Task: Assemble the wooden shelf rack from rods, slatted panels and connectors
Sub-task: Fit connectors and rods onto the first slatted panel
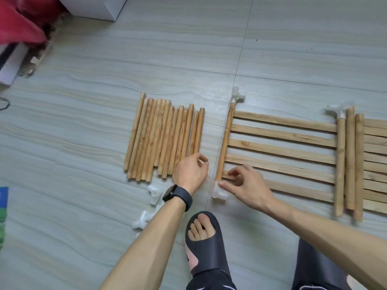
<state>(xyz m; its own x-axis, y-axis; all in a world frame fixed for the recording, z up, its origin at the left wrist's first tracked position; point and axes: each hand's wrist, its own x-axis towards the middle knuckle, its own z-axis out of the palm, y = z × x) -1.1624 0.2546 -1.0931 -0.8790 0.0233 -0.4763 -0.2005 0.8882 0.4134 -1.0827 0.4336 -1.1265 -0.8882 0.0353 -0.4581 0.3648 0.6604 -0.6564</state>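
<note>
Here, rod [225,141] lying near-to-far, hands [190,171] [249,186] at near connector [217,193]

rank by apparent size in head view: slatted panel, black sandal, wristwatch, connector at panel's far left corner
slatted panel
black sandal
wristwatch
connector
The wristwatch is nearer the camera, so the last pair is unsure.

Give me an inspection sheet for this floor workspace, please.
Surface: grey tiled floor.
Job's things: loose rods in a row; slatted panel with corner connectors; another panel at right edge; spare connectors near left forearm.
Clutter: green item at left edge.
Hands: left hand curled at rod ends; right hand touching panel's near corner; grips unclear.
Cables: thin black cable at left edge.
Surroundings: white box, red cloth, sandalled foot.
</note>
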